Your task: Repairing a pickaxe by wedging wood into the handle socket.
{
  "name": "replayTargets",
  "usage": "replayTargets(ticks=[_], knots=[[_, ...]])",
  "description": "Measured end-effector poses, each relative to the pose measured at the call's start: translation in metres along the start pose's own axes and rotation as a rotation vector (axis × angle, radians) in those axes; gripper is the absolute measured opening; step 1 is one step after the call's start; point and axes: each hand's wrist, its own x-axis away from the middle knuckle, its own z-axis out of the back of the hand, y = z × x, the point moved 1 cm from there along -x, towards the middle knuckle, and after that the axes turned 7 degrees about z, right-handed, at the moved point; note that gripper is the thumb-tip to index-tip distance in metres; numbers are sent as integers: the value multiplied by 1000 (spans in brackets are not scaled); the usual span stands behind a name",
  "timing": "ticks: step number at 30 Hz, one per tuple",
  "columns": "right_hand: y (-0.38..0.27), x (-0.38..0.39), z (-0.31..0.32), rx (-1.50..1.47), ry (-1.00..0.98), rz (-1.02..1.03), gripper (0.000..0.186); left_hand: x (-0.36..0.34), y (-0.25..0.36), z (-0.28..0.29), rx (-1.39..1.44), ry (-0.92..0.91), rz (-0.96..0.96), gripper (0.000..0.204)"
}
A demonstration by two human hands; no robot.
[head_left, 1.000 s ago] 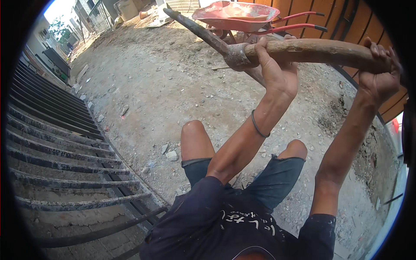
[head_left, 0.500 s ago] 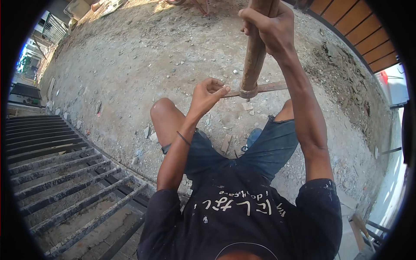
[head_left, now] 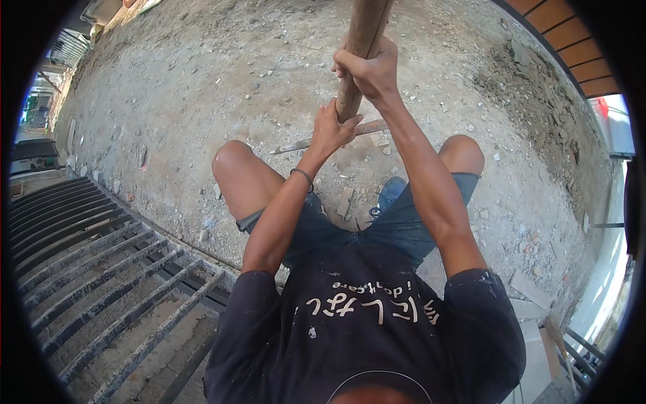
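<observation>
Both hands stacked on a thick wooden handle held near upright over the rubble-strewn ground: right hand above, left hand below, fingers closed tight around it, a stacked grip suited to control and leverage.

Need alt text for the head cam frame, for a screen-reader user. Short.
Seen from above, a person grips a thick wooden handle with both hands, the right hand above the left hand, its lower end by a flat blade on the rubble-strewn dirt ground. Their bent knees and dark shirt fill the lower frame; a metal grating lies at lower left.
</observation>
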Motion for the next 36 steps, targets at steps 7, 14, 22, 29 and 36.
replayTargets(ticks=[7, 14, 22, 29, 36], knots=[[92, 66, 4, 147, -115, -170, 14, 4, -84, -23, -299, -137, 84, 45], [38, 20, 29, 49, 37, -83, 6, -6, -35, 13, -255, -32, -42, 65], [-42, -31, 87, -68, 312, 47, 5, 25, -75, -36, -295, 429, 493, 35], [-25, 13, 124, -84, 375, 125, 5, 27, -169, -117, -678, -105, 122, 22], [-50, 10, 152, -32, 371, 186, 6, 4, -203, -125, -865, -211, -50, 17]])
